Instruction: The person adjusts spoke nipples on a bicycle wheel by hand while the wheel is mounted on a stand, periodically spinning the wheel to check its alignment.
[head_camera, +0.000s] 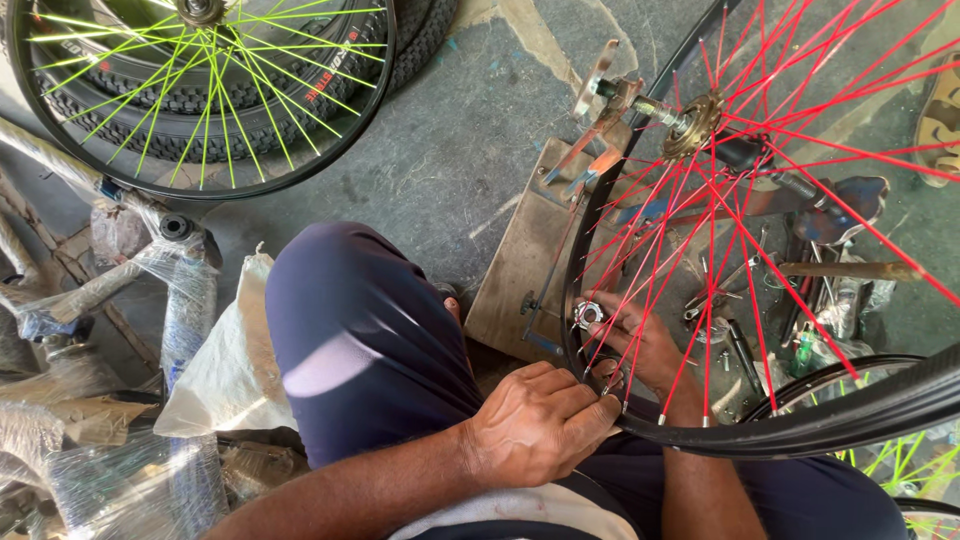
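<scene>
bare forearms, no sleeves showing down to the left hand (540, 425) or the right hand (640, 345). dark navy trousers (360, 340) over the knees, and a strip of pale grey shirt hem at the waist.

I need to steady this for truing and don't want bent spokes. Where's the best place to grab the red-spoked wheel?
Probably by the black rim at its near, lower edge, coming from the person's side. The red spokes are thin and crowded, and the hub sits in the stand. The left hand already rests against that edge; the right hand reaches between spokes.
</scene>
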